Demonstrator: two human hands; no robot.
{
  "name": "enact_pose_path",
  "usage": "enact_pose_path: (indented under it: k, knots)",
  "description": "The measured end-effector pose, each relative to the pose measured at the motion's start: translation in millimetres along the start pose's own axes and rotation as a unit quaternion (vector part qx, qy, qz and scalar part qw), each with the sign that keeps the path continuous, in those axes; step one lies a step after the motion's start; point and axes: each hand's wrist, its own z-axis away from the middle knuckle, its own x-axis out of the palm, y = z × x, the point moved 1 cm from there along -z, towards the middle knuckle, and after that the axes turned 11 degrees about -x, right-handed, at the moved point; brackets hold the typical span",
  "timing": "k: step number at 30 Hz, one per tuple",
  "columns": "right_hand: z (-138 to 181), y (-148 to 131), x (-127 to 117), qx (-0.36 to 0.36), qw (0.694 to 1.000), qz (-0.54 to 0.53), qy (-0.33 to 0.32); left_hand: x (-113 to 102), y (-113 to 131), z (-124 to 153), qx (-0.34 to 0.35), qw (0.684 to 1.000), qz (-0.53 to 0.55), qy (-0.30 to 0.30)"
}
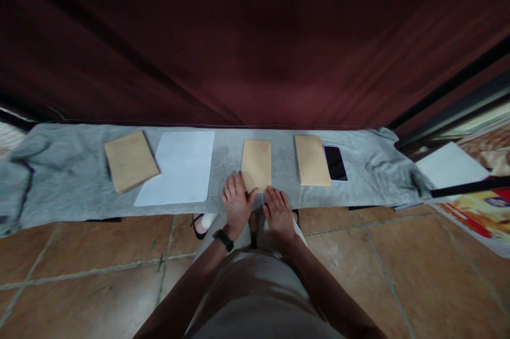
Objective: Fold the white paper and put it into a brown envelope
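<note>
A brown paper envelope [257, 161] lies flat in front of me on the grey cloth, with small red print near its top right corner. My left hand [237, 202] rests at its lower left corner, fingers stretched out and the thumb at its bottom edge. At the lower right corner lies my right hand [279, 212], palm down with its fingers extended. Neither hand is closed around anything. To the right is a stack of brown envelopes [313, 161]. Further left, another brown envelope stack [130, 161] partly overlaps white paper sheets [185, 169].
A dark phone [336, 163] lies beside the right envelope stack. The grey cloth [274, 142] covers a narrow bench, with a dark red curtain [255, 62] behind it. At far right are a white sheet [452, 169], a black bar [470, 188] and a colourful printed package [484, 211].
</note>
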Motion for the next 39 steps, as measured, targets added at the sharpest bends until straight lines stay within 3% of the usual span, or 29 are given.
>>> enact_pose_path:
  k: [5, 17, 22, 29, 39]
  knots:
    - [1, 0, -1, -0.003, 1.0, 0.0, -0.001, 8, 7, -1, -0.009, 1.0, 0.01, -0.014]
    - [-1, -1, -4, 0.008, 1.0, -0.008, -0.007, 8, -17, -12, -0.013, 0.996, 0.087, 0.01]
    - [-1, -2, -2, 0.009, 1.0, -0.006, -0.004, 3, -22, -13, -0.034, 0.998, 0.042, 0.013]
    - [0, 0, 3, 0.006, 1.0, 0.0, 0.008, 0, -29, -21, -0.041, 0.998, 0.022, -0.03]
    - [-1, -1, 2, 0.003, 1.0, 0.003, 0.009, -1, -17, -24, -0.084, 0.994, 0.013, -0.065]
